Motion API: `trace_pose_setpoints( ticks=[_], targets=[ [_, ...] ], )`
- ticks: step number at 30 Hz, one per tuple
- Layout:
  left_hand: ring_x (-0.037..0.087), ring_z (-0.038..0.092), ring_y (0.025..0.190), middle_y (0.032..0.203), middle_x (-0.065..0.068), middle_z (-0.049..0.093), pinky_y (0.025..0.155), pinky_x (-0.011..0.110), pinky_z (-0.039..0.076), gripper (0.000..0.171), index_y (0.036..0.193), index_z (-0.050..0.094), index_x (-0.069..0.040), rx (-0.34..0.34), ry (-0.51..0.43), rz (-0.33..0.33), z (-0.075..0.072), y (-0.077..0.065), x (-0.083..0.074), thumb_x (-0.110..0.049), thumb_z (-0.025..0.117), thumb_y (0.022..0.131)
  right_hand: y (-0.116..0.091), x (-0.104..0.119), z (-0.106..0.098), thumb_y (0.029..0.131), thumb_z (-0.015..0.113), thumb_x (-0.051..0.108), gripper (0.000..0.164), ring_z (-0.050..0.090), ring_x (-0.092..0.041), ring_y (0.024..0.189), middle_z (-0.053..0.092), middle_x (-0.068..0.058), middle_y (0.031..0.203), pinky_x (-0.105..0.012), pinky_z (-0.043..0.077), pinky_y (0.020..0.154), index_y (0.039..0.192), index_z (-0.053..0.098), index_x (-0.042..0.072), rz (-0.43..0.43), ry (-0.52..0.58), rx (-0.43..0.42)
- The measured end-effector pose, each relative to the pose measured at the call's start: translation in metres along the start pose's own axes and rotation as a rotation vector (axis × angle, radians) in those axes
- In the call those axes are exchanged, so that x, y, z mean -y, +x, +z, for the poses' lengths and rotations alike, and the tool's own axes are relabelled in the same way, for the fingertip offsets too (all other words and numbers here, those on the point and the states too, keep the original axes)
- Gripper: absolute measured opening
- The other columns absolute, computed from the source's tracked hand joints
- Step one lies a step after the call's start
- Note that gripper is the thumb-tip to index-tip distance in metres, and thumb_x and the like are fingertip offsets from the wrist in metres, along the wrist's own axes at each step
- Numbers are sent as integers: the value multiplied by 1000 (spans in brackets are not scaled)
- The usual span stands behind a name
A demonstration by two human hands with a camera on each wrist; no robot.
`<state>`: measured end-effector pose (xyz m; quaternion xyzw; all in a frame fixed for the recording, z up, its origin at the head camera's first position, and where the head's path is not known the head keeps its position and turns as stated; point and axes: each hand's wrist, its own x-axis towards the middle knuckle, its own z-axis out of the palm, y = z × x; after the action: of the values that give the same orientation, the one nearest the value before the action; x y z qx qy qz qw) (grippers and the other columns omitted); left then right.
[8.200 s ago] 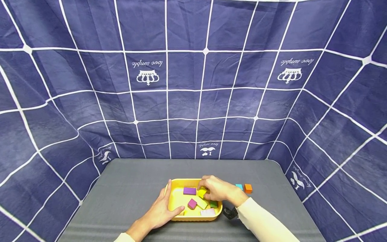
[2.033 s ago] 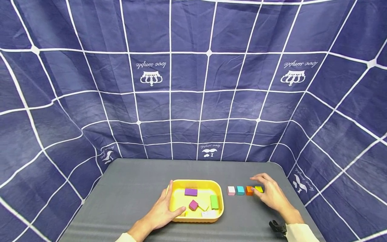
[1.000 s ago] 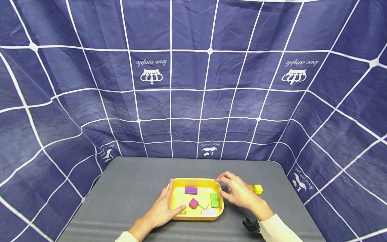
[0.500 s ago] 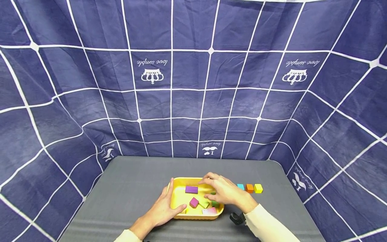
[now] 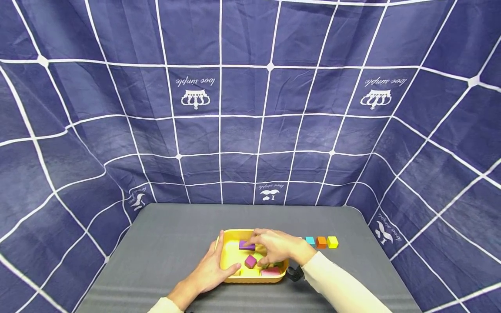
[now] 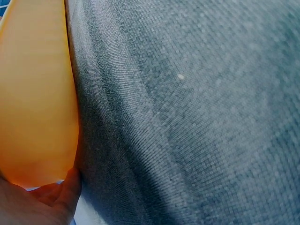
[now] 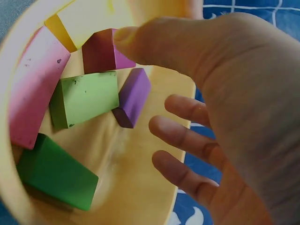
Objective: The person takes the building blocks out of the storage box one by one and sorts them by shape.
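My left hand (image 5: 209, 271) holds the left end of a yellow tub (image 5: 254, 280), its thumb over the near rim and its fingers along the outside wall. Over the tub's inside hovers my right hand (image 5: 274, 247), fingers parted with nothing between them. In the right wrist view, the thumb overlaps a magenta block (image 7: 98, 51); the other fingers hang apart from the blocks. Around it lie a purple block (image 7: 133, 98), a light green block (image 7: 91, 98), a dark green block (image 7: 61, 171), a pink block (image 7: 37, 89) and a yellow block (image 7: 61, 33).
Right of the tub, a row of small cubes stands on the grey table (image 5: 176, 234): cyan (image 5: 310, 241), orange (image 5: 321, 242) and yellow (image 5: 332, 242). A pink cube there is mostly hidden by the right arm. A blue checked cloth (image 5: 242, 134) encloses the back and sides.
The yellow cube, earlier in my right hand inside the tub, now stands at the row's right end. My right hand has come back left over the tub. My left hand stays put.
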<state>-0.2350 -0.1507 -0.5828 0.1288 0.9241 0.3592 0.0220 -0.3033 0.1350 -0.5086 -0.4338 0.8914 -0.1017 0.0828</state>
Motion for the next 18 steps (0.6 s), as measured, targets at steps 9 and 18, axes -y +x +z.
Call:
trace_pose_setpoints(
  ticks=[9,18],
  targets=[
    [49,60,157,180,32,42,128,69,50,132,187,11,-4,2,-1,6,0,1,-2,-65,86,99,20,-1,5,85,107,39,77,70,-2,131,72,13,150,-25,59,115,154,76,32,-71,-103,82],
    [47,61,156,178,30,45,127,68,52,131,187,13,-3,-14,15,-3,0,1,2,-66,87,98,33,3,13,87,102,20,57,72,-2,111,78,10,130,-8,52,99,142,84,25,-154,-105,122]
  ],
)
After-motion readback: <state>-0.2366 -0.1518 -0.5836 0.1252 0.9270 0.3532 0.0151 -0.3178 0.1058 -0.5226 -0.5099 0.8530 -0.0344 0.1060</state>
